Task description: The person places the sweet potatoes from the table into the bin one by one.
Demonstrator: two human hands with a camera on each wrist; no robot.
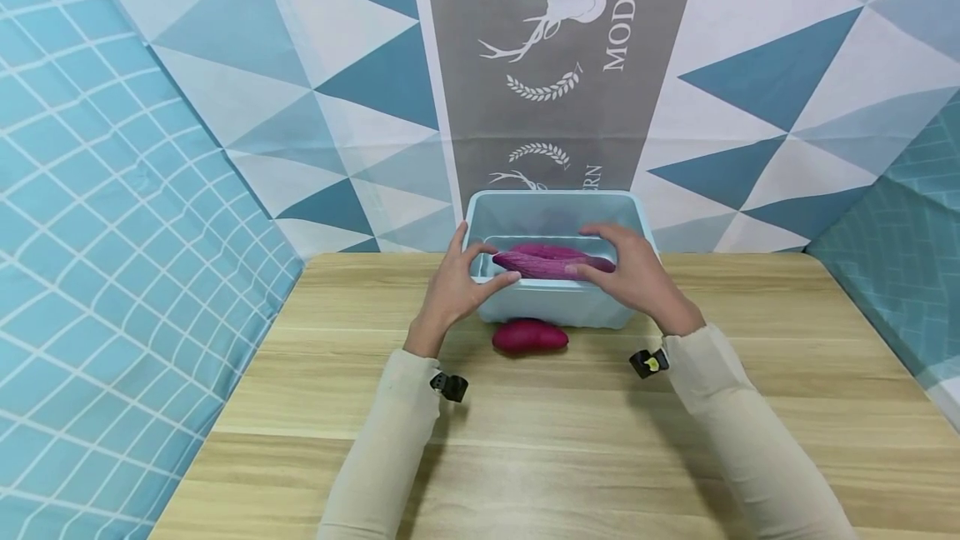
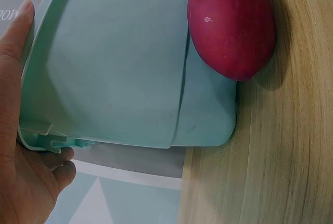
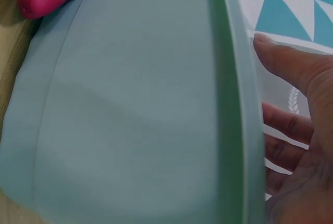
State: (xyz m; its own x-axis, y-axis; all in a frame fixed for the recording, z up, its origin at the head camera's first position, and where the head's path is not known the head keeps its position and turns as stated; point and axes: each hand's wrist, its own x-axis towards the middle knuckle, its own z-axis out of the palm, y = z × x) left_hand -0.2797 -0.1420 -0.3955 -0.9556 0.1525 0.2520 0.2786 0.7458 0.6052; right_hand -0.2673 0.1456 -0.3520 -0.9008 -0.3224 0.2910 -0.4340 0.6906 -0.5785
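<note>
A pale blue plastic bin [image 1: 558,302] stands at the back of the table. Long, streaked purple vegetables [image 1: 547,267] lie inside; their exact kind is unclear. My left hand [image 1: 457,283] is at the bin's left front corner, thumb and fingers spread around the left tip of the front vegetable. Over the right side is my right hand [image 1: 637,269], its thumb against that vegetable and its index finger stretched behind, apart from the thumb. A smooth purplish-red sweet potato [image 1: 530,337] lies on the table against the bin's front. In both wrist views the bin wall hides the vegetables.
The wooden table [image 1: 525,448] runs toward me and ends at a patterned wall cloth [image 1: 360,107] behind the bin. Blue tiled cloth [image 1: 135,232] hangs along the left. Small black wrist devices [image 1: 450,387] sit below both hands.
</note>
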